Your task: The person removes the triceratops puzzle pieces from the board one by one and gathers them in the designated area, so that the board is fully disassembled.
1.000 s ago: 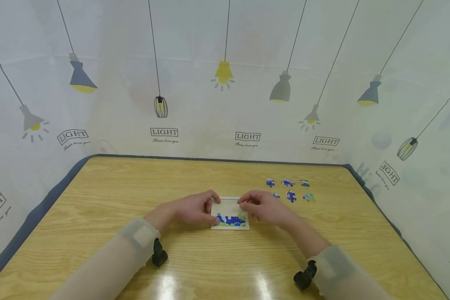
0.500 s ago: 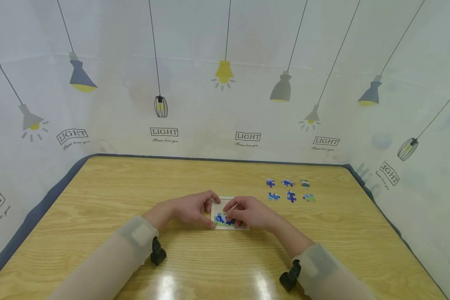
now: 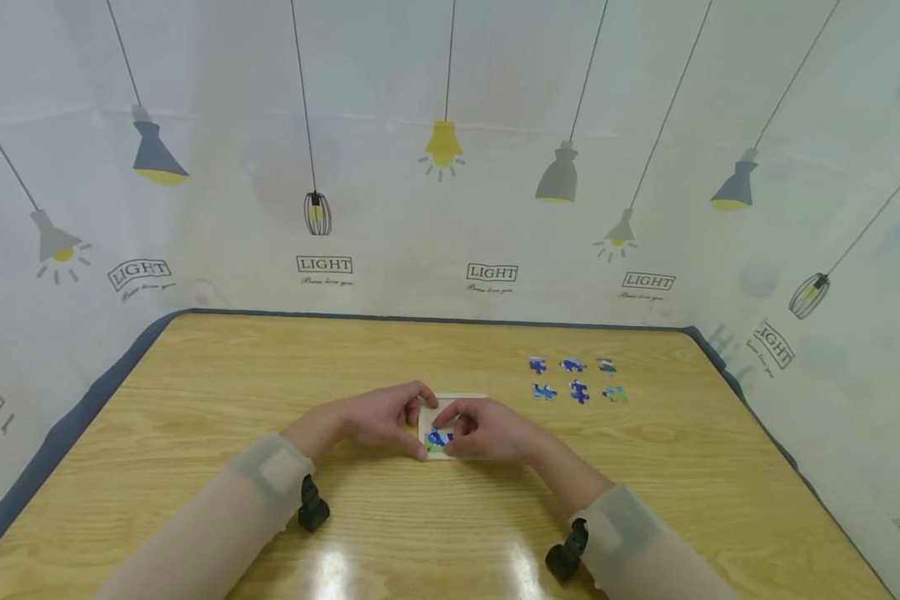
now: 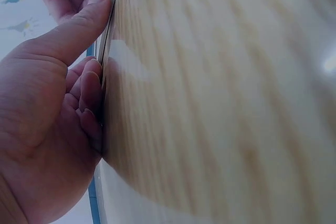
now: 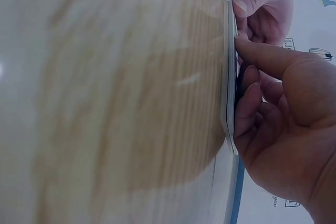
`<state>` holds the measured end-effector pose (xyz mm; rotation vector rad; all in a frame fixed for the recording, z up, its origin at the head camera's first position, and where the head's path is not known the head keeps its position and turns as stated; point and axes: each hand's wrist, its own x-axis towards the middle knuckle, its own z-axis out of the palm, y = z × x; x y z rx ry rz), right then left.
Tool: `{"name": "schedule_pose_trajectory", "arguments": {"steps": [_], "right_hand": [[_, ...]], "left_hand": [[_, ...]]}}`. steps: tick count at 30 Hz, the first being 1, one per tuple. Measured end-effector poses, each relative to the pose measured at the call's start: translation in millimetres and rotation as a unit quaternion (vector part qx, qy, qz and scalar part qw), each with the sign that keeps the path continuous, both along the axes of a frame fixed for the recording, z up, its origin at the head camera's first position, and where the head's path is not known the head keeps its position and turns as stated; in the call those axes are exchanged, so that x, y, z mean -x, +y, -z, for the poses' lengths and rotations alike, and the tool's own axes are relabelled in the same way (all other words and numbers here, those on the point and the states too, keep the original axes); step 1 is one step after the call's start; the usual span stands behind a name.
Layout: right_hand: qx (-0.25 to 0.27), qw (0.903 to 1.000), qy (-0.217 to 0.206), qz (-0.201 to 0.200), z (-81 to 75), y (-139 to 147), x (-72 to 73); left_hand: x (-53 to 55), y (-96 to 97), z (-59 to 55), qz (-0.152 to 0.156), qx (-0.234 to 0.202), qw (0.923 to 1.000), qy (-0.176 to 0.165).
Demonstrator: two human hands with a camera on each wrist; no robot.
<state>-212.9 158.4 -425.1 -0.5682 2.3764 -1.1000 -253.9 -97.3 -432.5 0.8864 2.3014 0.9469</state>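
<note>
A small white-rimmed puzzle tray (image 3: 461,396) lies on the table, with blue and green jigsaw pieces (image 3: 438,437) along its near side. My left hand (image 3: 378,419) holds the tray's left side, thumb at the near corner and index finger toward the far corner. My right hand (image 3: 495,429) is over the tray, its index finger and thumb spread apart at the leftmost pieces. It hides the tray's right part. In the right wrist view, the fingers of the right hand (image 5: 289,114) touch the tray's upper face; its edge (image 5: 230,77) shows side-on.
Several loose jigsaw pieces lie in two rows at the back right, among them a blue one (image 3: 579,392) and a green-blue one (image 3: 615,394). The wooden table (image 3: 232,358) ends at a curtain (image 3: 390,283) printed with lamps.
My right hand has moved left from the tray's right edge, across the pieces, to the leftmost ones. The left hand stays at the tray's left side.
</note>
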Motion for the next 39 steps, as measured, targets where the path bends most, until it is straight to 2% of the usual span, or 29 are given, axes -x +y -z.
{"name": "schedule_pose_trajectory", "arguments": {"steps": [15, 28, 39], "right_hand": [[0.000, 0.9998, 0.017, -0.006, 0.5, -2.9, -1.0], [0.022, 0.9992, 0.017, 0.029, 0.8, -4.4, -5.7], [0.050, 0.9963, 0.040, 0.057, 6.1, -3.1, -6.1]], "left_hand": [[-1.4, 1.5, -0.9, -0.008, 0.004, 0.9999, -0.006], [-1.8, 0.6, 0.5, -0.002, 0.002, 1.0000, 0.008], [-3.2, -0.4, -0.4, 0.002, -0.003, 1.0000, -0.007]]}}
